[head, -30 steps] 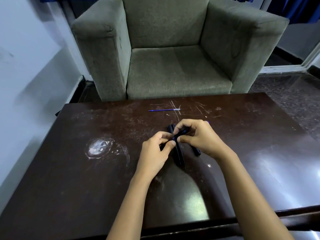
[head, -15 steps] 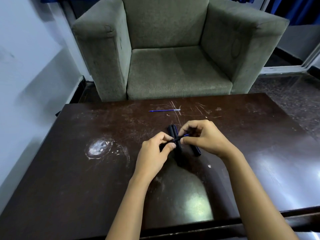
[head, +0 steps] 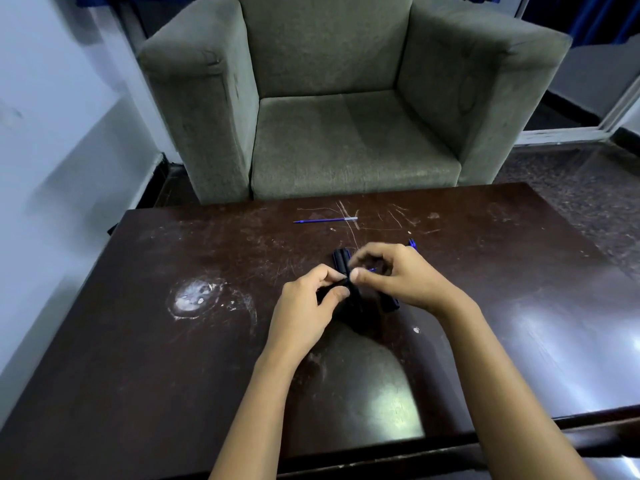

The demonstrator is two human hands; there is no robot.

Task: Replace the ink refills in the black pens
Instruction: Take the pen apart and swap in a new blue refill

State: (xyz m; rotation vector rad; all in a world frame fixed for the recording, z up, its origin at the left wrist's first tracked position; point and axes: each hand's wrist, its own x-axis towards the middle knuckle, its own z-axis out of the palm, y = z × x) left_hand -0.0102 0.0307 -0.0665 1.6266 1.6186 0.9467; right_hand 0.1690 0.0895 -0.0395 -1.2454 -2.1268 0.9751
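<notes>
Dark, scratched wood was seen filling the lower half of the frame: the surface (head: 138,341), whose far edge was set close against the front of a grey-green armchair (head: 346,133). Its left edge was bordered by a pale wall (head: 52,133), its right edge by speckled floor (head: 588,188), and its near edge was cut off at the bottom of the frame. Wide stretches of bare wood were left open at lower left and at right, marked only by a white scuff (head: 194,297) left of centre.

Both forearms were brought in from the bottom of the frame and angled inward, so that the hands met at centre. The left hand (head: 304,306) was held knuckles-up, its thumb and curled fingers gripping a black pen (head: 325,292). The right hand (head: 405,275) was arched over it, thumb and forefinger pinched at the pen's end on a thin blue refill (head: 372,270), of which only a short part could be seen.

More black pens (head: 341,259) were laid on the surface just beneath and behind the hands. A loose refill (head: 325,220) was left lying crosswise near the far edge, well apart from the hands.
</notes>
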